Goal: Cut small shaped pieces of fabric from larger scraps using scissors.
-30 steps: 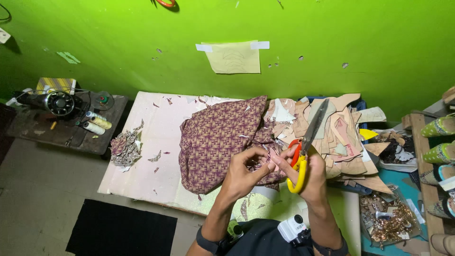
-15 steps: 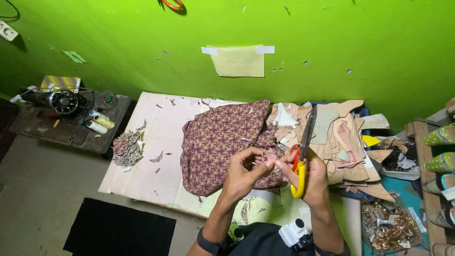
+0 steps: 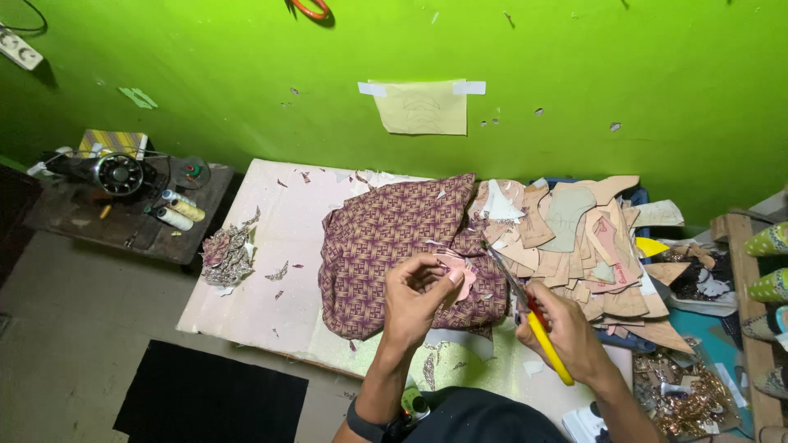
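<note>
My left hand (image 3: 420,297) pinches a small pink cut-out piece (image 3: 460,273) above a purple patterned fabric (image 3: 394,238) that lies on a low pale board (image 3: 271,271). My right hand (image 3: 566,332) grips scissors with red and yellow handles (image 3: 542,332); their blades (image 3: 505,271) point up and left toward the pink piece. Both hands hover over the near edge of the fabric.
A heap of tan cardboard patterns (image 3: 574,238) lies right of the fabric. Fabric scraps (image 3: 226,254) sit at the board's left edge. A sewing machine (image 3: 115,172) and thread spools (image 3: 176,209) stand on a dark low table at left. A black mat (image 3: 213,398) lies on the floor.
The scissors have swung from pointing up and right to pointing up and left at the pink piece. My left hand has turned the piece toward the blades.
</note>
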